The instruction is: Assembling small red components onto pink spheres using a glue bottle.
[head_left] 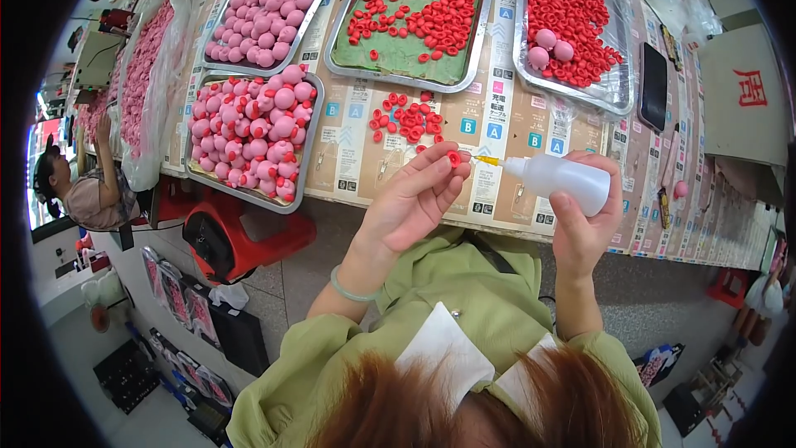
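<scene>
Between the fingertips of my left hand (419, 199) is a small red cup-shaped piece (453, 158). My right hand (584, 228) is wrapped round a white squeeze bottle (568, 182), tilted on its side. Its thin nozzle with a yellow collar (489, 161) points left at the red piece; whether the tip touches it I cannot tell. On the table just beyond my left hand lies a loose pile of the same red pieces (406, 120). To the left stands a metal tray (304, 153) of pink balls, many with red pieces on them.
At the back are a tray of plain pink balls (265, 12), a green-lined tray (398, 62) of red pieces, and a tray (618, 99) of red pieces with three pink balls. A black phone (653, 87) and a box (746, 99) lie right. A red stool (240, 236) stands left; another person (91, 182) sits beyond.
</scene>
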### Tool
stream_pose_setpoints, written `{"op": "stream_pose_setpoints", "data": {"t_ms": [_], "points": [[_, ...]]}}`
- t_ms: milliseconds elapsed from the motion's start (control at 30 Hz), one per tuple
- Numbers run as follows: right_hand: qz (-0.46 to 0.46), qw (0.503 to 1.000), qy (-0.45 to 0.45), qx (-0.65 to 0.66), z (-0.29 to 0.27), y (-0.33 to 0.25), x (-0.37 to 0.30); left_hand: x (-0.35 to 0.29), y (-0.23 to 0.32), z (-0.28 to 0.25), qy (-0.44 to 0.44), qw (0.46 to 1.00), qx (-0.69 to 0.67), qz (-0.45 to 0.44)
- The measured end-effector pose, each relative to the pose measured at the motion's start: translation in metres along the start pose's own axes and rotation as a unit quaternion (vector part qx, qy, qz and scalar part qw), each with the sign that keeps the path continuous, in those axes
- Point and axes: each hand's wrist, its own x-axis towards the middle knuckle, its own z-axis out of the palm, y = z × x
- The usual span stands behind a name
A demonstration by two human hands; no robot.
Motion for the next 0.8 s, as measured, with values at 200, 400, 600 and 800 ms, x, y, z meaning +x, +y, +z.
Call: {"op": "stream_pose_setpoints", "data": {"t_ms": [200, 400, 600, 800], "points": [[-0.021, 0.998, -0.009, -0.051, 0.0018, -0.0010, -0.0017, -0.0005, -0.0002, -0.0026, -0.023, 0.999, -0.025, -0.024], [-0.004, 0.997, -0.027, -0.075, 0.0032, 0.0003, -0.0012, -0.0017, -0.0014, -0.0028, -0.010, 1.000, -0.010, -0.028], [0.005, 0.997, -0.026, -0.075, 0.0048, -0.0008, -0.0007, -0.0018, -0.0010, -0.0025, -0.012, 0.999, -0.006, -0.029], [0.004, 0.996, -0.033, -0.080, 0.0045, -0.0007, 0.0004, -0.0002, -0.0009, -0.0045, -0.012, 1.000, -0.016, -0.019]]}}
